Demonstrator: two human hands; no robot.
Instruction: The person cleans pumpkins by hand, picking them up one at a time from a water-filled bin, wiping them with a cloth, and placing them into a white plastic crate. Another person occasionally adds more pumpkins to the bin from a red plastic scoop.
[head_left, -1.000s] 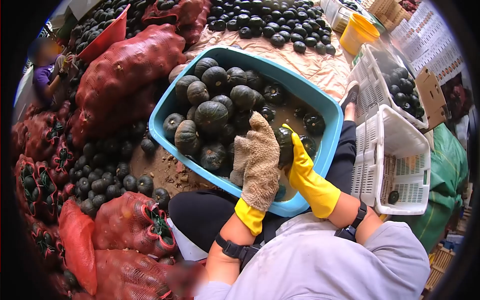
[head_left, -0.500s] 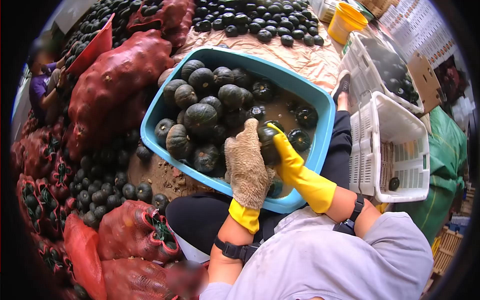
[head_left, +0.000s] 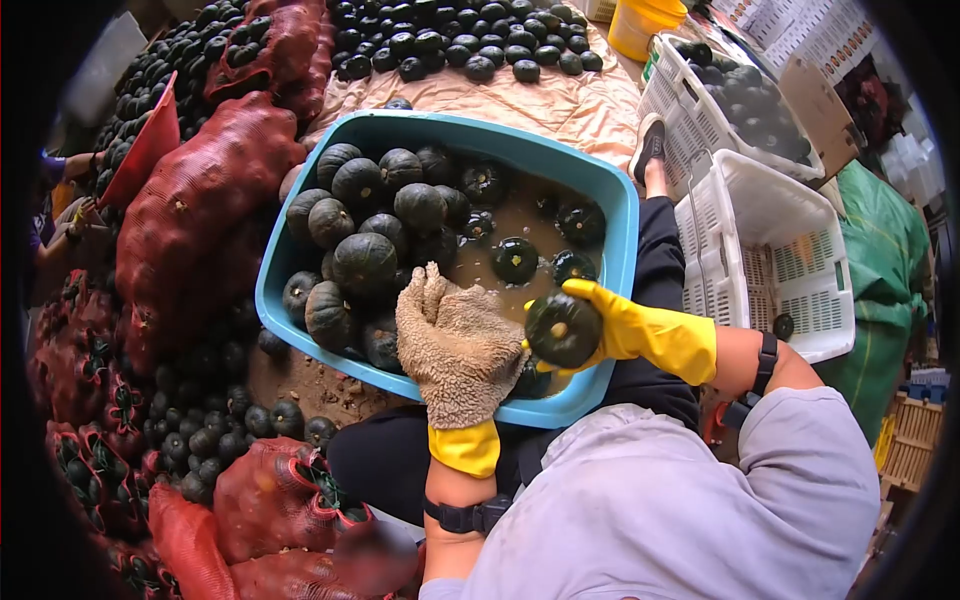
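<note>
My right hand (head_left: 620,325), in a yellow rubber glove, grips a wet dark green kabocha squash (head_left: 562,330) above the near right part of a blue tub (head_left: 627,230). Its stem end faces up. Over a yellow glove, my left hand (head_left: 455,345) wears a tan fleecy mitt, close to the left of the held squash. The mitt hides the fingers, so their grip cannot be made out. Dull, dusty squashes (head_left: 365,262) are heaped in the tub's left side. Several shiny ones (head_left: 514,260) sit in the brown water (head_left: 530,215) at right.
White crates (head_left: 790,290) stand at right, one holding many squashes. Red mesh sacks (head_left: 200,215) and loose squashes (head_left: 200,420) lie at left. Beyond the tub, squashes rest on a pale sheet (head_left: 470,95) near a yellow bucket (head_left: 645,25). Another person's hands (head_left: 80,220) show at far left.
My right hand has lifted the squash from the tub toward me and turned it stem up. My left hand has come away from it to the left. The view has shifted.
</note>
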